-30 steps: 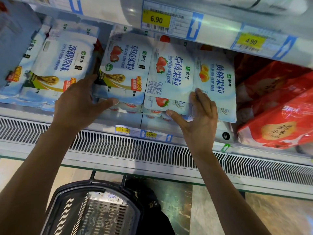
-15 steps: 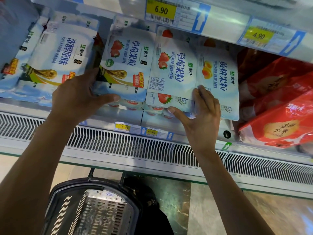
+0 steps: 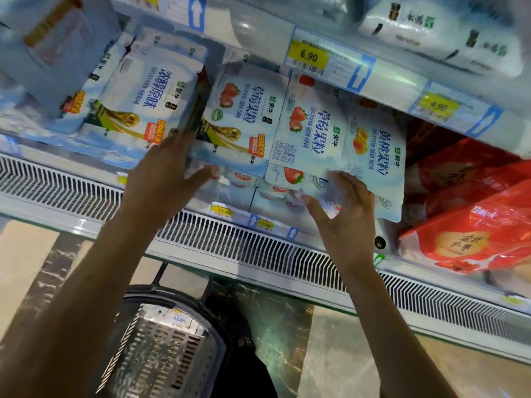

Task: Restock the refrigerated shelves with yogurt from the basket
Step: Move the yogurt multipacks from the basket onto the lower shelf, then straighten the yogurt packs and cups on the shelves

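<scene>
Left hand (image 3: 163, 173) grip clamped on left strawberry yogurt pack (image 3: 244, 122), seated on shelf (image 3: 57, 156); right hand (image 3: 347, 216) grip pinches right strawberry yogurt pack (image 3: 310, 133) near edge; basket (image 3: 161, 297) apparently holds more stock; restocking judged unfinished.

Nothing fancy: left forearm (image 3: 86, 282) and right forearm (image 3: 388, 326) are bare from the near frame edge up to the left hand (image 3: 161, 173) and right hand (image 3: 347, 222). Between them, near, some black clothing (image 3: 250, 372) with a tiny gold mark, too blurry to identify.
</scene>
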